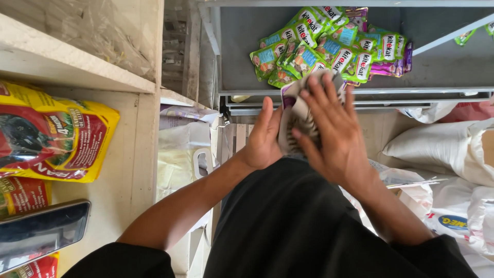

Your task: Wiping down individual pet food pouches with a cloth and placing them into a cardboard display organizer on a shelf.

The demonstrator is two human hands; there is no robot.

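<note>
Stack of pouches upright between both hands, long axis pointing away toward grey shelf. Right hand flat over front, fingers spread; left hand presses left edge, fingers together. Loose green pouches lie just beyond.

Green pouches; purple pouch; yellow-red bag; grey shelf.

The green pet-food pouches are glossy foil-like plastic, lying on a matt grey metal shelf. The yellow feed bag is shiny plastic on a pale, smooth wooden shelf; the white sacks look woven.
</note>
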